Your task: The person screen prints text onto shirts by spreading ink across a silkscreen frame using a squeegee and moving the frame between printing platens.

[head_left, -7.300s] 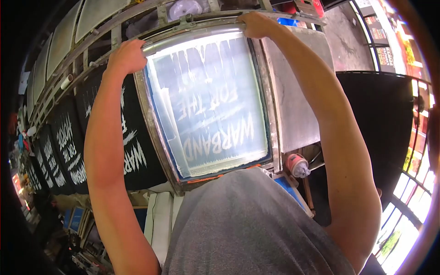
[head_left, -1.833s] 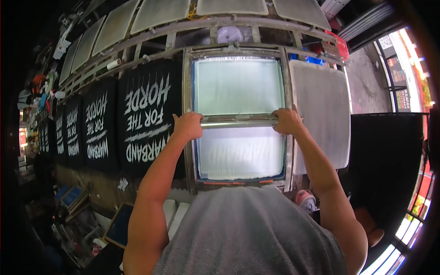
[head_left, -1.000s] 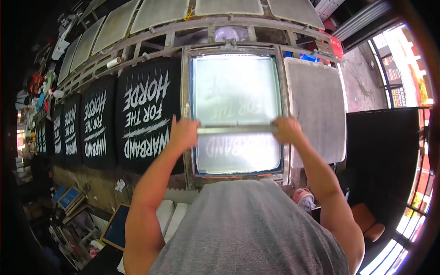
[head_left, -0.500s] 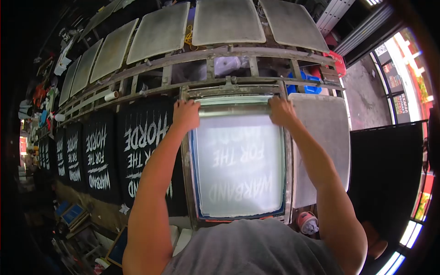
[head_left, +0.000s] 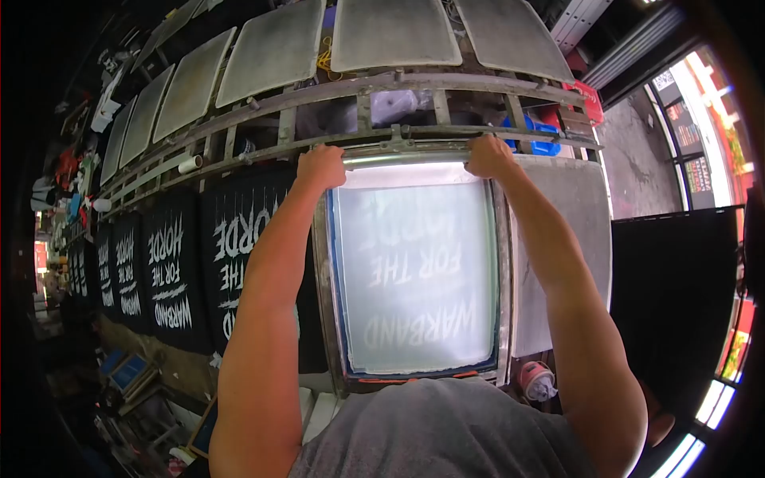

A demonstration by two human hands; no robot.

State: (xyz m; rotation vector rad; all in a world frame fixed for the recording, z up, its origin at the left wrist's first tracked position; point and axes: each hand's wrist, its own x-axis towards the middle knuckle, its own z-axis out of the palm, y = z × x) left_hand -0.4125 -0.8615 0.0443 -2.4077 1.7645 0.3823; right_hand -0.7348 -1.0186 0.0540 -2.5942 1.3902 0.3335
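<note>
In front of me lies a screen printing frame [head_left: 504,319] with a pale mesh [head_left: 414,319] showing the mirrored or upside-down words "FOR THE WARBAND". A long squeegee [head_left: 406,158] spans the frame's far end. My left hand [head_left: 322,167] is closed around its left end, and my right hand [head_left: 488,157] grips the right end. Both arms are stretched forward. White ink [head_left: 398,177] shows in a strip just on the near side of the squeegee. The squeegee's lower edge is hidden from me.
Black printed shirts [head_left: 169,271] lie in a row to the left. A bare grey platen [head_left: 562,263] adjoins the frame on the right. Across the metal rails [head_left: 271,127] stands another row of platens [head_left: 394,36]. A pink bucket [head_left: 535,381] sits at the near right.
Both hands have moved away from me with the squeegee, from a little inside the frame to its far end. More mesh and a white ink strip now show.
</note>
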